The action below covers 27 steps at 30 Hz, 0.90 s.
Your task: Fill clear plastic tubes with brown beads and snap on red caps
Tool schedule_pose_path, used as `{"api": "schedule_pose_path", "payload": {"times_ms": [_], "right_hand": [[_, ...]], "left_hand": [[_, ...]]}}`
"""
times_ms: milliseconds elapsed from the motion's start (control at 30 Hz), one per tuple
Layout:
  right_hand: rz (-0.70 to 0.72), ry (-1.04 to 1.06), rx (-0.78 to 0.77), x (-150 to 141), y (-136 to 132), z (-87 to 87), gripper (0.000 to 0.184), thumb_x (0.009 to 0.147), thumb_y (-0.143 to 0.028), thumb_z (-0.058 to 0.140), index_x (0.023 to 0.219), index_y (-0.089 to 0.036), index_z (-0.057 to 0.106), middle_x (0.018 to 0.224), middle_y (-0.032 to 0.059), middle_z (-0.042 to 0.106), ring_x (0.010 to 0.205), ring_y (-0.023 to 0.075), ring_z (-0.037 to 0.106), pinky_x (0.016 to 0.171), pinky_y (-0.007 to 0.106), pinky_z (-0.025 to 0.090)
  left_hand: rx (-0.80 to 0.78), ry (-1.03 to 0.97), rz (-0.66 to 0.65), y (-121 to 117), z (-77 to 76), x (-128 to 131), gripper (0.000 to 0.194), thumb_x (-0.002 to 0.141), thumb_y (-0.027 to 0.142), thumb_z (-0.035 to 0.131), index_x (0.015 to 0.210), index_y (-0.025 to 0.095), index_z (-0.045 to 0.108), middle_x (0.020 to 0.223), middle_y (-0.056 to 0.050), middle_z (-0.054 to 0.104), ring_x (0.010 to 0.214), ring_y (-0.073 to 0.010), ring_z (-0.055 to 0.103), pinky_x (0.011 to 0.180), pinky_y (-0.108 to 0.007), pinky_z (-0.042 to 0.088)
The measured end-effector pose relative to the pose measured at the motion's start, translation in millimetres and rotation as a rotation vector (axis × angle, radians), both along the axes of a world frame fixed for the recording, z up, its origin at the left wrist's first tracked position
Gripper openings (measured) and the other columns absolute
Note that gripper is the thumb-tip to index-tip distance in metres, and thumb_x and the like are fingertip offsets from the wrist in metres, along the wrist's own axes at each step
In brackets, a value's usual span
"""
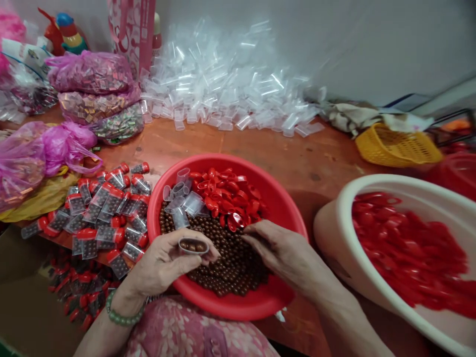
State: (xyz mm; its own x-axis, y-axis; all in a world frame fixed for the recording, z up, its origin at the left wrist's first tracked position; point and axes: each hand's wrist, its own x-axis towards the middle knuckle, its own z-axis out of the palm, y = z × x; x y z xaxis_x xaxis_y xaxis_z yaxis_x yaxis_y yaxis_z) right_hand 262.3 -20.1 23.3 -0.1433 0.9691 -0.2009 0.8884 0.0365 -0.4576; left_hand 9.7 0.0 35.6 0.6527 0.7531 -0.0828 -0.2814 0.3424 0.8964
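My left hand (173, 260) is closed around a small clear plastic container (193, 245), its oval mouth facing up and brown balls showing inside. Over the right half of a red basin (290, 213), my right hand (277, 248) reaches with stretched fingers to where the red caps meet the balls; nothing shows in its grasp. Loose glossy brown balls (230, 267) cover the near part of the basin. Red plastic caps (226, 193) are heaped at its far side, and several clear containers (182, 201) lie at its far left.
Filled, red-capped containers (107, 203) are piled left of the basin, with more lower down. A white tub (345, 213) of red caps stands at right. Clear containers (223, 84) are heaped along the wall. Pink bags (91, 74) sit back left; a yellow basket (397, 146) sits back right.
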Motion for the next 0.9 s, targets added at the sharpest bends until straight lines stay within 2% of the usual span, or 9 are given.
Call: {"api": "schedule_pose_path", "payload": {"times_ms": [100, 167, 333, 500, 633, 733, 800, 900], "right_hand": [[-0.007, -0.266, 0.019, -4.5, 11.7, -9.1, 0.016, 0.093, -0.027, 0.046, 0.089, -0.019, 0.059, 0.086, 0.0063, 0.064, 0.074, 0.0177, 0.062, 0.066, 0.029, 0.046], [-0.016, -0.369, -0.013, -9.5, 18.6, -14.9, 0.014, 0.092, -0.025, 0.047, 0.090, -0.018, 0.060, 0.090, 0.0079, 0.064, 0.076, 0.0190, 0.063, 0.062, 0.028, 0.044], [-0.062, -0.514, -0.112, -19.3, 32.6, -20.7, 0.017, 0.091, -0.022, 0.046, 0.090, -0.013, 0.061, 0.094, 0.0148, 0.064, 0.076, 0.0253, 0.067, 0.051, 0.029, 0.037], [-0.096, -0.524, -0.144, -22.5, 42.8, -24.2, 0.016, 0.090, -0.022, 0.047, 0.092, -0.013, 0.060, 0.096, 0.0171, 0.066, 0.074, 0.0265, 0.068, 0.054, 0.031, 0.040], [-0.130, -0.430, -0.092, -13.4, 42.2, -22.6, 0.014, 0.087, -0.025, 0.050, 0.092, -0.015, 0.059, 0.084, 0.0142, 0.069, 0.075, 0.0264, 0.067, 0.062, 0.033, 0.044], [-0.160, -0.309, -0.036, -2.3, 32.7, -15.2, 0.021, 0.089, -0.033, 0.049, 0.098, -0.016, 0.056, 0.082, 0.0103, 0.070, 0.074, 0.0222, 0.066, 0.066, 0.033, 0.048], [-0.184, -0.070, -0.010, 1.7, 23.2, -10.3, 0.027, 0.088, -0.041, 0.050, 0.099, -0.017, 0.056, 0.081, 0.0075, 0.069, 0.070, 0.0186, 0.065, 0.065, 0.030, 0.051], [-0.262, 0.408, -0.014, -1.9, 7.9, -7.0, 0.035, 0.081, -0.051, 0.060, 0.095, -0.018, 0.059, 0.073, 0.0038, 0.066, 0.065, 0.0167, 0.062, 0.059, 0.027, 0.051]], "left_hand": [[0.002, 0.008, -0.006, 0.9, -4.5, 0.7, 0.017, 0.087, 0.024, 0.063, 0.102, 0.017, 0.069, 0.098, -0.006, 0.070, 0.090, -0.0138, 0.064, 0.084, -0.025, 0.051], [-0.020, 0.001, -0.002, 1.5, -7.2, 1.5, 0.018, 0.087, 0.026, 0.064, 0.102, 0.017, 0.068, 0.096, -0.006, 0.071, 0.089, -0.0139, 0.065, 0.083, -0.025, 0.051], [-0.117, 0.046, -0.001, 2.0, -10.2, 4.7, 0.024, 0.085, 0.032, 0.066, 0.103, 0.016, 0.065, 0.095, -0.007, 0.070, 0.085, -0.0124, 0.064, 0.078, -0.022, 0.050], [-0.178, 0.013, 0.024, 4.9, -11.7, 7.6, 0.029, 0.081, 0.035, 0.070, 0.101, 0.014, 0.063, 0.091, -0.006, 0.070, 0.085, -0.0126, 0.064, 0.084, -0.026, 0.049], [-0.172, 0.025, 0.043, 6.8, -12.7, 7.9, 0.031, 0.080, 0.037, 0.071, 0.099, 0.014, 0.062, 0.087, -0.006, 0.069, 0.082, -0.0136, 0.064, 0.082, -0.028, 0.050], [-0.147, 0.078, 0.050, 5.6, -13.1, 11.0, 0.027, 0.083, 0.035, 0.067, 0.100, 0.014, 0.062, 0.095, -0.008, 0.068, 0.089, -0.0157, 0.064, 0.086, -0.030, 0.049], [-0.101, 0.129, 0.068, 4.0, -14.1, 15.8, 0.024, 0.085, 0.030, 0.062, 0.103, 0.014, 0.062, 0.105, -0.009, 0.067, 0.098, -0.0174, 0.062, 0.091, -0.032, 0.047], [-0.056, 0.183, 0.110, 1.6, -17.2, 25.9, 0.022, 0.086, 0.023, 0.058, 0.105, 0.015, 0.060, 0.123, -0.011, 0.061, 0.111, -0.0194, 0.058, 0.099, -0.034, 0.042]]}}
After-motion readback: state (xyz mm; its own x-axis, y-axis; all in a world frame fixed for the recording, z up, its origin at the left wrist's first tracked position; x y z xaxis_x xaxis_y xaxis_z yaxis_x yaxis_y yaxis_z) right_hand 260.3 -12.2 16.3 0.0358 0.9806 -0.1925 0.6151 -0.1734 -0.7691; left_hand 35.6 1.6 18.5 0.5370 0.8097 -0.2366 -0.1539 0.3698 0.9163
